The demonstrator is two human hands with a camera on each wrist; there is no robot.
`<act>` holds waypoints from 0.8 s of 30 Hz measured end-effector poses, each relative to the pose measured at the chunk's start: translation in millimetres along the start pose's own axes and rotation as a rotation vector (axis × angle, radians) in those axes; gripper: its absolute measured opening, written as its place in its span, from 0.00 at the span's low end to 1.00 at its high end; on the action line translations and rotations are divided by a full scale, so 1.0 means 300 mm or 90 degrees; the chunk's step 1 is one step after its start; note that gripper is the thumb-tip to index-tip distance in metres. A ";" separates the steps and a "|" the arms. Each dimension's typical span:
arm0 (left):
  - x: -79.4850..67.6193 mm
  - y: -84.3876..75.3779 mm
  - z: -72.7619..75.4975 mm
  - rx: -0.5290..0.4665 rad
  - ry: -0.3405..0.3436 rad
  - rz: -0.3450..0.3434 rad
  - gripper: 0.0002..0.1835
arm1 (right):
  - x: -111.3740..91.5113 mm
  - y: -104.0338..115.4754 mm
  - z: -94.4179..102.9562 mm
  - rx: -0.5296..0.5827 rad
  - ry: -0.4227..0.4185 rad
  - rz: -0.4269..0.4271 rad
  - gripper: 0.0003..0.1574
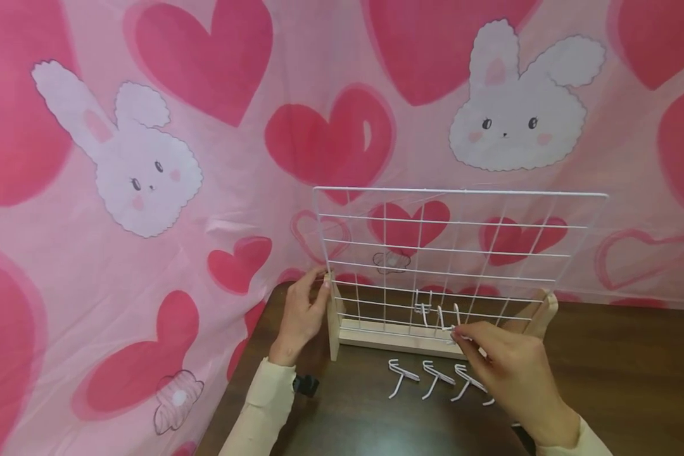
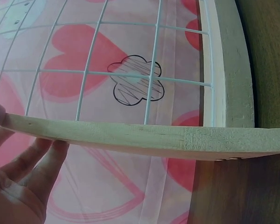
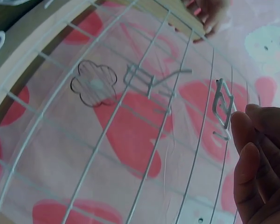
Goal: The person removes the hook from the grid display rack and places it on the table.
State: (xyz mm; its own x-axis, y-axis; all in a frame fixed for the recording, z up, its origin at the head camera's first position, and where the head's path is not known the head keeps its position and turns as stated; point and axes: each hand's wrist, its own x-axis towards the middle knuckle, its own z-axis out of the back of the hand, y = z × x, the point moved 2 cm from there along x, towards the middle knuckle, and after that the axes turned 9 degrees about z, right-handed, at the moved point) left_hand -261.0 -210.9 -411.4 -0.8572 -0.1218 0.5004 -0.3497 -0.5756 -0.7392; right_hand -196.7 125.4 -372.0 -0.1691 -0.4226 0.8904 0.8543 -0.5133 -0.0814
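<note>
A white wire grid rack (image 1: pixel 462 190) stands upright on a wooden base (image 1: pixel 387 339) with a wooden panel at each side. My left hand (image 1: pixel 304 307) pinches the left wooden side panel (image 2: pixel 130 135), thumb on one face and fingers on the other. One white metal hook (image 3: pixel 140 77) hangs on the grid wires. My right hand (image 1: pixel 507 361) pinches another white metal hook (image 3: pixel 224 105) between thumb and fingertips, close in front of the grid. Whether this hook touches the wires I cannot tell.
Several loose white hooks (image 1: pixel 400 378) lie in a row on the dark wooden table (image 1: pixel 353 405), in front of the base. The right hand hides part of that row. Behind the rack hangs a pink cloth (image 1: pixel 234 171) with hearts and rabbits.
</note>
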 end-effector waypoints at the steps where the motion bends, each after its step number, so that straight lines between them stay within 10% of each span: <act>1: 0.001 0.000 -0.001 0.000 0.000 -0.001 0.13 | 0.000 0.006 -0.007 0.006 0.003 0.004 0.29; 24: -0.006 -0.008 0.002 0.014 -0.005 -0.014 0.13 | -0.004 0.115 -0.190 0.048 0.077 0.055 0.27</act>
State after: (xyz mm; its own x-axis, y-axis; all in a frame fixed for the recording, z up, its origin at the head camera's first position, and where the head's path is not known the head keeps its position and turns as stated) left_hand -258.5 -209.8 -410.3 -0.8465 -0.1145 0.5199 -0.3603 -0.5957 -0.7179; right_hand -195.0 65.7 -401.3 -0.1473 -0.5514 0.8211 0.9019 -0.4156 -0.1173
